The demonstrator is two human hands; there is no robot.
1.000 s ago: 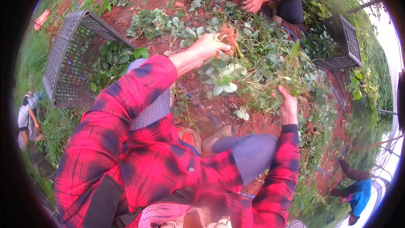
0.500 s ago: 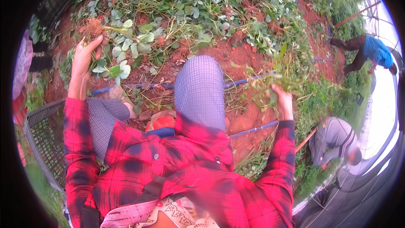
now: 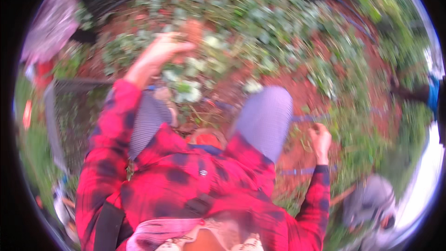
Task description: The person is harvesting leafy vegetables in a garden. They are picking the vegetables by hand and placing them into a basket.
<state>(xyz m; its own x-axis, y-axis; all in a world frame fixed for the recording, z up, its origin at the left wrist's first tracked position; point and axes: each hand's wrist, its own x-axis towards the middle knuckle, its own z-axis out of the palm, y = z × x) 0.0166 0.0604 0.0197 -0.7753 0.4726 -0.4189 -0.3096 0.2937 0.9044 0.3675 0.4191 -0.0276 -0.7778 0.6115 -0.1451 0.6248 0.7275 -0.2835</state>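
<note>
My left hand (image 3: 160, 53) is closed around a leafy strawberry plant (image 3: 188, 90), held over the heap of plants. Its reddish-brown roots (image 3: 192, 31) stick up past my fingers, and its pale green leaves hang below the hand. Motion smears the plant's outline. Off to the right, my right hand (image 3: 320, 139) hovers above the red soil beside my knee. Its fingers are curled together, and no plant shows in them. Loose strawberry plants (image 3: 260, 23) cover the ground in front of me in a thick layer.
A dark mesh crate (image 3: 76, 125) stands at my left, with green stuff inside. Blue hoses (image 3: 302, 171) cross the red soil. A person in grey (image 3: 369, 202) bends low at the right; another in blue (image 3: 434, 95) is at the right rim. Pink sheeting or clothing (image 3: 53, 25) shows upper left.
The leafy stems that were in my right hand are gone from it, and that hand is lower. My left hand has moved right with its plant. The whole view has shifted and blurred.
</note>
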